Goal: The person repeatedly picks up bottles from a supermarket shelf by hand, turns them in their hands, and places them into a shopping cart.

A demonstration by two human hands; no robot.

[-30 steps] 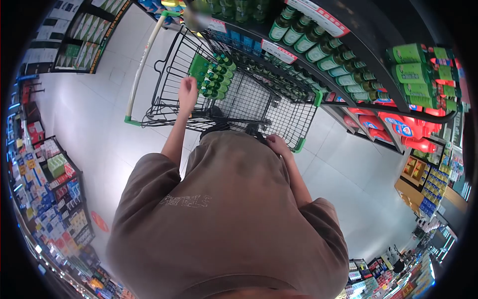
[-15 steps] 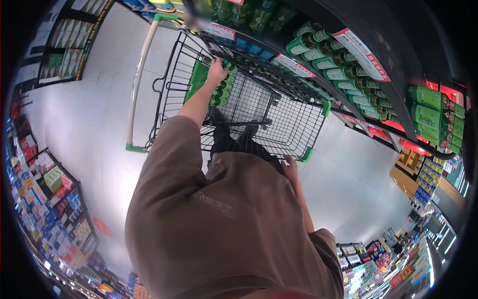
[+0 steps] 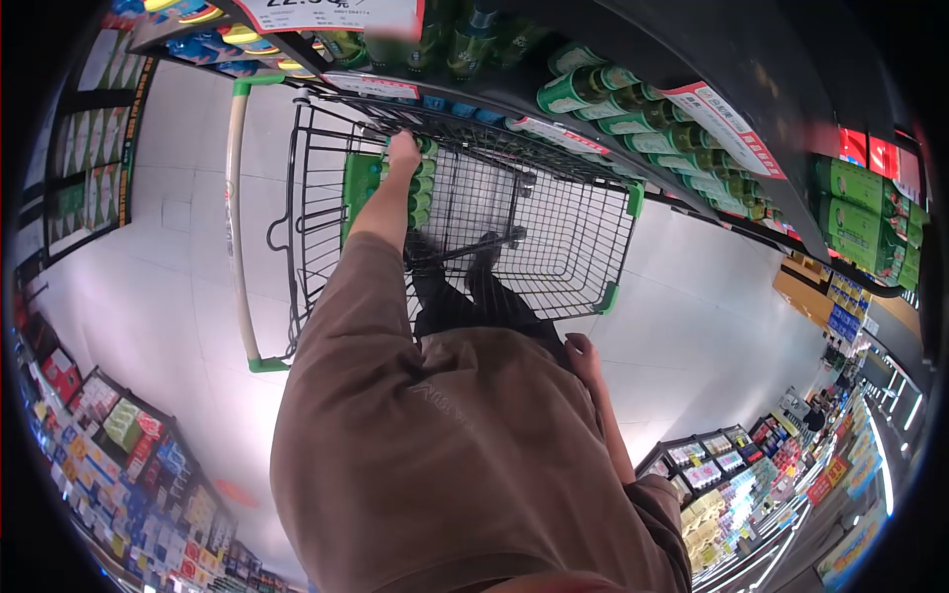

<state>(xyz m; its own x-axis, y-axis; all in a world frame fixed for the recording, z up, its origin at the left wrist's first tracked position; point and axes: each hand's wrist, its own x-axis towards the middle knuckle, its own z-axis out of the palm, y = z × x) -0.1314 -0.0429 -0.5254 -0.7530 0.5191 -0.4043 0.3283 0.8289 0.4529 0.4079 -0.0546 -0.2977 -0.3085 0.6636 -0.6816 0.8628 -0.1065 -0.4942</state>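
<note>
My left hand (image 3: 401,150) reaches down into the shopping cart (image 3: 563,277), at the far end of a cluster of green bottles or cans (image 3: 422,188). Its fingers look curled, but what they hold there is hidden. The green cluster stands beside the cart's green panel (image 3: 359,188), on the handle side of the basket. Beside my body, near the basket's front corner, my right hand (image 3: 582,353) hangs with its fingers loosely curled and nothing visible in them.
A shelf of green bottles (image 3: 633,114) with price tags (image 3: 727,124) runs close along the cart's far side. The cart's pale handle bar (image 3: 233,217) lies to my left. Green cartons (image 3: 860,222) stand at the shelf's right end. My legs (image 3: 465,296) are close beside the cart.
The view has shifted, and the cart appears further left and lower. My left hand stays at the green cluster. My right hand appears slightly lower, with its fingers curled in more.
</note>
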